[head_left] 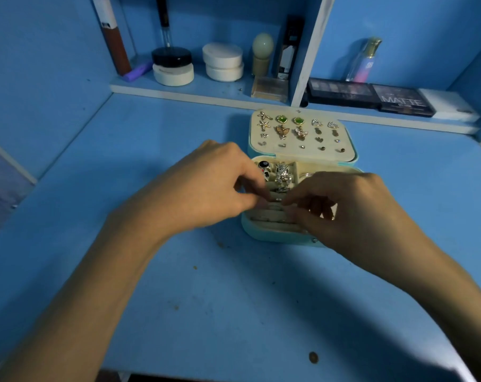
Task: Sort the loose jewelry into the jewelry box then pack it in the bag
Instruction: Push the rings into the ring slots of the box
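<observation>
While I'm watching the head feed, the closest thing is a small brown disc (313, 357) on the desk (234, 299), near its front edge. Further in, both forearms reach to the open box (267, 236), which sits mid-desk. My left hand (206, 194) and right hand (358, 208) hover over its near half, all fingers curled, tips almost meeting above the ring rolls (269, 220). It's too blurry there, so I honestly can't tell if either hand is pinching a piece or just poking at the rolls. Behind the fingers, a black ring (263, 165) and a sparkly silver piece (283, 173) sit in the back rolls. The lid (289, 153) lies flat open behind, with earrings pinned in rows, two green ones (281, 119) up top. Past that, the shelf (178, 92) has white jars (222, 62), a palette (369, 96) and a bottle (363, 60).
</observation>
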The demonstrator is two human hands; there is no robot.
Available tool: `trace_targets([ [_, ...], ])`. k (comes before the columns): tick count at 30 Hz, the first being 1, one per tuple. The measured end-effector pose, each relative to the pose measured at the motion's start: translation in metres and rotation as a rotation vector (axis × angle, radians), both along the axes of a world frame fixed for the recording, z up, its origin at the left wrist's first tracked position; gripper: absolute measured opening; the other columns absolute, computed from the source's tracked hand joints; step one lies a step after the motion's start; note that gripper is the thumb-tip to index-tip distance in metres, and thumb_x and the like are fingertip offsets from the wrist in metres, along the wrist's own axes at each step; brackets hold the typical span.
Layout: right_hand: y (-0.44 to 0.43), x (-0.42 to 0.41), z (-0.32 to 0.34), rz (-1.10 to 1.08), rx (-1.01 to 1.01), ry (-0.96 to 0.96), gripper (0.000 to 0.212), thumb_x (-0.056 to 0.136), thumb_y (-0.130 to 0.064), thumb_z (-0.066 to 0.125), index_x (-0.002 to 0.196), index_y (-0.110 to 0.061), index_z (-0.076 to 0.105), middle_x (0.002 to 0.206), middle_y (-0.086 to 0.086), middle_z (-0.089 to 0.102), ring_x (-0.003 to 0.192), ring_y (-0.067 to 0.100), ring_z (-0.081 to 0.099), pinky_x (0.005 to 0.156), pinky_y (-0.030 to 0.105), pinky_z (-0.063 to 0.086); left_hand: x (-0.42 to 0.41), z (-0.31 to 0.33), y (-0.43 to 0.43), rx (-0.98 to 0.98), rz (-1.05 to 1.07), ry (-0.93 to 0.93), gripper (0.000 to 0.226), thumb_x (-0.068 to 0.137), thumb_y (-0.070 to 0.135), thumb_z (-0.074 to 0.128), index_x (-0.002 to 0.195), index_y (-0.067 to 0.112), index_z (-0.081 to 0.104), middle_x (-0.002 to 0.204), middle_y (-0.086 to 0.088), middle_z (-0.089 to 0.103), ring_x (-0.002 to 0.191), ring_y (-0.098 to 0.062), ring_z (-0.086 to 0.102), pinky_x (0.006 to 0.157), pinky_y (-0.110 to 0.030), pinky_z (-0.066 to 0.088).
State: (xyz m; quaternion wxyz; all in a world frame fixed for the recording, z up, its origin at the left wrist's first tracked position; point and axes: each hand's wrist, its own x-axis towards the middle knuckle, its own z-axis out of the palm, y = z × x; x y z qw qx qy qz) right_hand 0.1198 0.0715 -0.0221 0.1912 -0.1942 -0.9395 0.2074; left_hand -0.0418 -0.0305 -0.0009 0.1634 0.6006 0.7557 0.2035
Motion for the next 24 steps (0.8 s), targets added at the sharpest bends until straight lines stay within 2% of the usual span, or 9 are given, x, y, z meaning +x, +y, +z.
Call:
trace_targets([
  [2, 0.0, -0.005, -0.001, 0.001, 0.026, 0.049, 0.013, 0.071, -0.021, 0.062, 0.077, -0.019, 0.074, 0.061, -0.012, 0.055, 0.06, -0.01, 0.047, 0.062, 0.002, 0.035, -0.003, -0.002, -0.001, 0.03, 0.017, 0.041, 0.015, 0.078, 0.031, 0.072, 0.076, 0.044, 0.064, 0.065, 0.024, 0.056, 0.076, -0.001, 0.054, 0.064, -0.009, 0.037],
  [5, -0.002, -0.013, -0.006, 0.007, 0.101, 0.049, 0.011, 0.069, -0.016, 0.064, 0.075, -0.015, 0.073, 0.061, -0.007, 0.054, 0.059, 0.002, 0.042, 0.062, 0.004, 0.033, -0.002, -0.006, 0.0, 0.011, 0.007, 0.126, 0.011, 0.081, 0.03, 0.069, 0.087, 0.04, 0.07, 0.066, 0.022, 0.049, 0.075, -0.006, 0.047, 0.07, -0.023, 0.04],
  [9, -0.004, -0.016, -0.011, -0.01, 0.147, 0.008, 0.009, 0.067, -0.016, 0.064, 0.068, -0.011, 0.071, 0.062, 0.0, 0.058, 0.054, 0.014, 0.047, 0.06, 0.026, 0.038, -0.001, -0.01, 0.003, -0.013, -0.008, 0.219, 0.012, 0.084, 0.035, 0.065, 0.095, 0.035, 0.071, 0.07, 0.016, 0.045, 0.081, -0.008, 0.038, 0.076, -0.033, 0.042],
  [11, -0.003, -0.016, -0.012, -0.003, 0.141, 0.001, 0.009, 0.068, -0.015, 0.063, 0.066, -0.009, 0.07, 0.062, 0.001, 0.058, 0.055, 0.013, 0.044, 0.059, 0.025, 0.037, -0.001, -0.01, 0.002, -0.018, -0.017, 0.215, 0.01, 0.085, 0.036, 0.064, 0.093, 0.035, 0.07, 0.07, 0.016, 0.045, 0.082, -0.006, 0.038, 0.076, -0.032, 0.042],
  [15, -0.001, -0.015, -0.012, 0.01, 0.141, 0.022, 0.008, 0.068, -0.013, 0.064, 0.064, -0.009, 0.07, 0.06, 0.0, 0.057, 0.056, 0.005, 0.036, 0.058, 0.011, 0.032, -0.001, -0.011, 0.001, -0.016, -0.031, 0.203, 0.008, 0.083, 0.035, 0.063, 0.088, 0.034, 0.069, 0.071, 0.017, 0.046, 0.082, -0.005, 0.041, 0.074, -0.029, 0.04],
  [18, 0.003, -0.013, -0.012, 0.044, 0.109, 0.036, 0.007, 0.069, -0.013, 0.065, 0.069, -0.011, 0.072, 0.061, -0.008, 0.049, 0.064, 0.004, 0.038, 0.062, 0.0, 0.031, -0.003, -0.01, 0.002, -0.021, -0.035, 0.2, 0.005, 0.083, 0.034, 0.064, 0.085, 0.035, 0.069, 0.071, 0.018, 0.046, 0.081, -0.005, 0.041, 0.074, -0.028, 0.04],
  [21, 0.011, -0.006, -0.01, 0.015, 0.048, 0.026, 0.011, 0.073, -0.019, 0.061, 0.075, -0.016, 0.071, 0.063, -0.014, 0.046, 0.061, -0.001, 0.045, 0.061, 0.006, 0.035, -0.003, -0.008, 0.002, -0.004, -0.038, 0.157, 0.009, 0.082, 0.033, 0.067, 0.075, 0.037, 0.063, 0.069, 0.02, 0.048, 0.077, -0.003, 0.044, 0.075, -0.026, 0.04],
  [24, 0.015, -0.001, -0.009, -0.001, 0.049, -0.023, 0.013, 0.073, -0.024, 0.059, 0.075, -0.019, 0.071, 0.064, -0.013, 0.046, 0.061, -0.003, 0.046, 0.06, 0.011, 0.035, 0.0, -0.007, 0.002, 0.014, -0.031, 0.103, 0.004, 0.082, 0.035, 0.068, 0.079, 0.033, 0.068, 0.069, 0.02, 0.051, 0.077, 0.0, 0.049, 0.072, -0.023, 0.039],
])
